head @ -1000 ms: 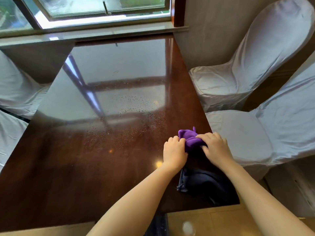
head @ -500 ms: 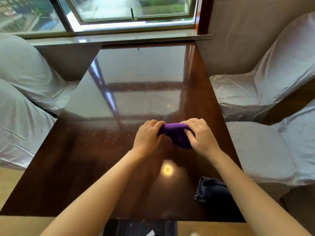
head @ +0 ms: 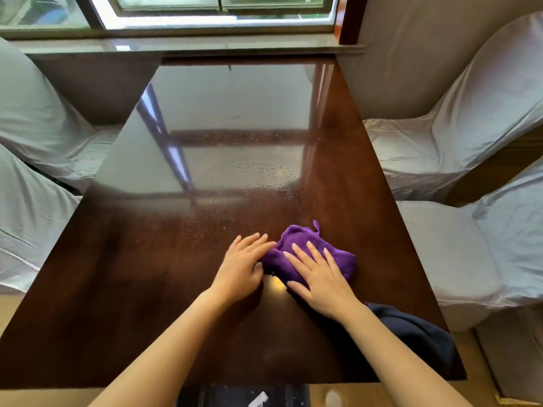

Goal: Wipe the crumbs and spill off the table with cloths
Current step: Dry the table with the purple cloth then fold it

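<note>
A purple cloth [head: 338, 254] lies spread on the glossy dark wooden table [head: 147, 289], right of centre. My right hand [head: 318, 277] rests flat on it, fingers apart, pressing it down. My left hand [head: 244, 262] lies flat on the table beside the cloth, its fingertips touching the cloth's left edge. Small droplets and crumbs [head: 249, 183] speckle the table just beyond the cloth. A dark navy cloth [head: 411, 333] lies bunched at the table's near right corner, partly under my right forearm.
White-covered chairs stand on both sides: two at the right [head: 458, 124], [head: 476, 248] and two at the left [head: 38, 113], [head: 26, 218]. A window sill [head: 182, 47] and window run along the far end. The table's near edge is just below my forearms.
The purple cloth was held bunched between both hands above the table. It now lies spread on the table, my right hand flat on it and my left hand flat beside it.
</note>
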